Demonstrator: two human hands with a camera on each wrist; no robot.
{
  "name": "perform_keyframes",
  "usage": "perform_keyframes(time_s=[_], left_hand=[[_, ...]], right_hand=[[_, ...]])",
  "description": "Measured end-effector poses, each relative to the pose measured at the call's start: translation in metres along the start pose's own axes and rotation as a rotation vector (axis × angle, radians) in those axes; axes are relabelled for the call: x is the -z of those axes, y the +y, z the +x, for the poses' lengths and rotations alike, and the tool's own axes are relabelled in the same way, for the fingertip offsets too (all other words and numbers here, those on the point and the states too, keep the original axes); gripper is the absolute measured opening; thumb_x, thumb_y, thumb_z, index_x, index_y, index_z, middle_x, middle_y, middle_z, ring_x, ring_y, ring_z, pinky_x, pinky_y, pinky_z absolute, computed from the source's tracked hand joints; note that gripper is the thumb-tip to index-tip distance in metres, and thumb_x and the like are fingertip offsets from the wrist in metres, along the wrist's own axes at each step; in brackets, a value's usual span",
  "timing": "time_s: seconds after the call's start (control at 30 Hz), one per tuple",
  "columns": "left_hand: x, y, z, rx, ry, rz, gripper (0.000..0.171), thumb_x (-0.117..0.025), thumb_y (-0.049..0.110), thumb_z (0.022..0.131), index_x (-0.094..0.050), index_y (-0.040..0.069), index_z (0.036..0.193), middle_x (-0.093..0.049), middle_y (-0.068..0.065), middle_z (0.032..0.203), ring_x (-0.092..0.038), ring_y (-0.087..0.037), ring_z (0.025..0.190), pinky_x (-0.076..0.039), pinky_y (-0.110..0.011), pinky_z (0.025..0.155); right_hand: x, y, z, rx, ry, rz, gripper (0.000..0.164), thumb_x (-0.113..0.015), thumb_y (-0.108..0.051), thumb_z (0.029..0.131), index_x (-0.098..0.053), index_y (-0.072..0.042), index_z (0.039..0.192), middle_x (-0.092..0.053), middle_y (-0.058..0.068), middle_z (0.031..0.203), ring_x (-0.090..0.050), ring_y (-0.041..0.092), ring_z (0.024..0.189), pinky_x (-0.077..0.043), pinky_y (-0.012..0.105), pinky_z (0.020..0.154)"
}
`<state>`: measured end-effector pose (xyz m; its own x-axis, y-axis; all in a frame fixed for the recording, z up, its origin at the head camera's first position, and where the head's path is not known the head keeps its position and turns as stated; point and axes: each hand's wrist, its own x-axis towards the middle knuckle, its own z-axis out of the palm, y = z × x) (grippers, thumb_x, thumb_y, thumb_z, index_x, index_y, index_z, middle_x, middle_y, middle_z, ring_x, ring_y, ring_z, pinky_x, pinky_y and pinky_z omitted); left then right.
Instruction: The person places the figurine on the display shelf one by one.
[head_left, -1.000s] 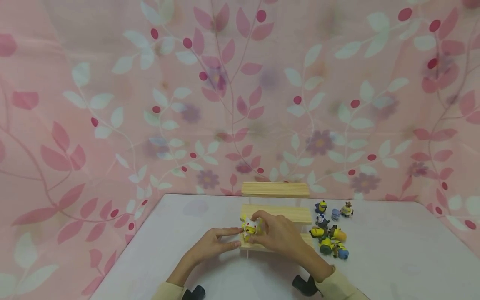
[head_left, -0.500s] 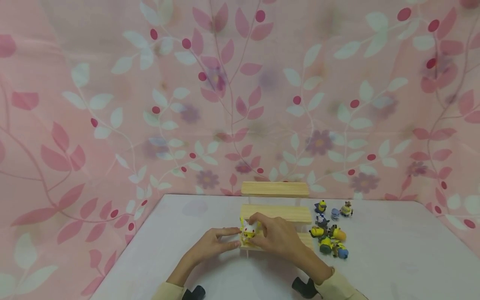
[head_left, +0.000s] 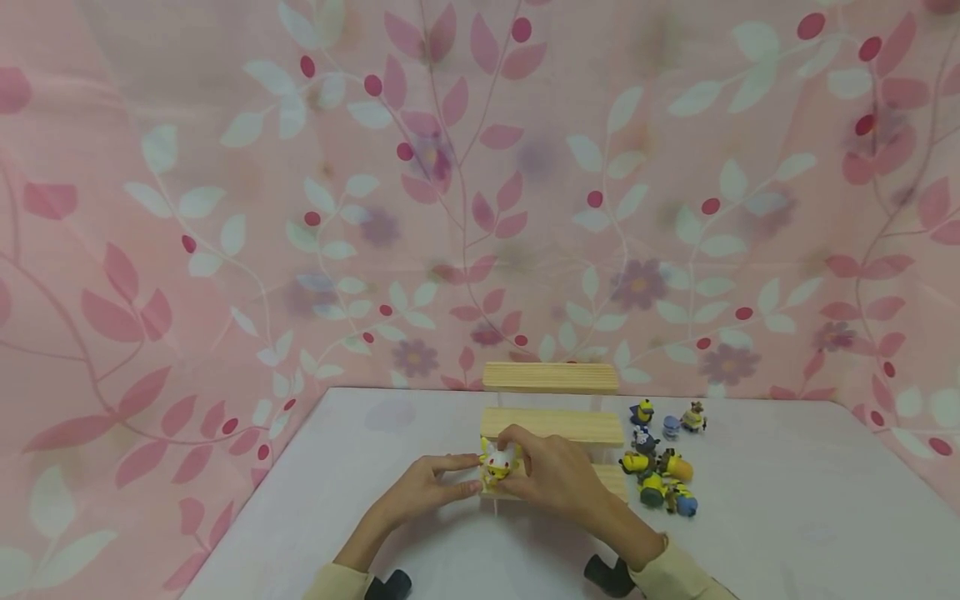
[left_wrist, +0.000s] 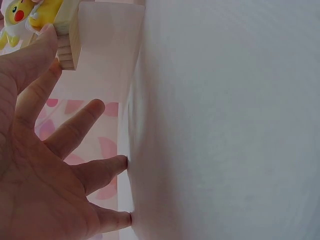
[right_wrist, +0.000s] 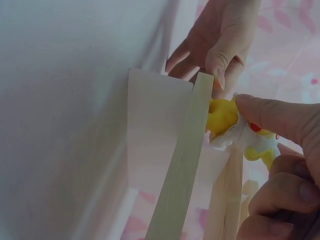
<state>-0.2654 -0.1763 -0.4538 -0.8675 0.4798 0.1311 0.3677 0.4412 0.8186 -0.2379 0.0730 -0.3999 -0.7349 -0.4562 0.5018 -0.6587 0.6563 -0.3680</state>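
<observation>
My right hand pinches a small yellow Pikachu figurine in a white hooded outfit. The figurine is at the left end of the lowest plank of a stepped wooden display stand. In the right wrist view, thumb and fingers grip the figurine, its yellow underside against the plank. My left hand holds that plank's left end with thumb and index finger. Seen from the left wrist, thumb and index finger meet the plank end, while the other fingers of the left hand spread out.
Several small figurines lie and stand in a group right of the stand. The white table meets a pink floral backdrop behind. Pale side panels support the planks. Dark straps or devices are at both wrists.
The figurine has tilted forward and lowered slightly, so its white hood shows more and its face less. My left hand stays in place on the plank end.
</observation>
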Motion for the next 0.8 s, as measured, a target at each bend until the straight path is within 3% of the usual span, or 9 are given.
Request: perform_keyframes(time_s=[0.8], left_hand=[[0.0000, 0.0016, 0.0007, 0.021, 0.000, 0.010, 0.046, -0.073, 0.042, 0.089, -0.068, 0.019, 0.129, -0.062, 0.002, 0.133, -0.044, -0.031, 0.136, -0.029, -0.061, 0.110]], right_hand=[[0.0048, 0.0018, -0.0020, -0.010, -0.018, 0.010, 0.055, -0.087, -0.039, 0.073, -0.065, -0.022, 0.120, -0.041, -0.016, 0.057, -0.030, -0.002, 0.046, -0.028, 0.017, 0.041]])
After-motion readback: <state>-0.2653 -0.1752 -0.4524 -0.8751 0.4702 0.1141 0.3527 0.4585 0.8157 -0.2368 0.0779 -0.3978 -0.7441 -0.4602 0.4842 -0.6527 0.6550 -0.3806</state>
